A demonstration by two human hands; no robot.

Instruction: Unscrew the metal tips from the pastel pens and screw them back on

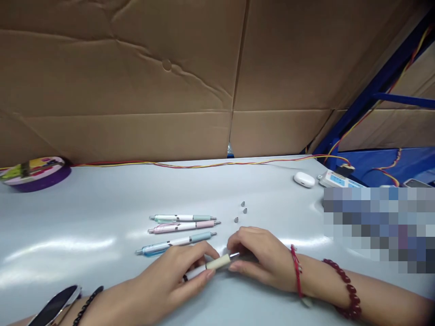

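My left hand (183,274) is closed around a pen (219,262) with a white barrel, a cream grip and a silver pointed tip facing right. My right hand (260,258) is at that tip; its thumb and forefinger are apart on either side of it, and whether they touch it is hard to tell. Just beyond my left hand lie three more pens: a green one (183,218), a pink one (185,227) and a blue one (176,243), their silver ends to the right. Three small metal cone-shaped pieces (245,211) sit on the table beyond my right hand.
The pale glossy table (102,203) ends at a cardboard wall (152,90). A purple-sided roll (37,176) lies at the back left. A white earphone case (304,179) and a power strip (340,179) are at the back right. Twisted wires (190,166) run along the rear edge.
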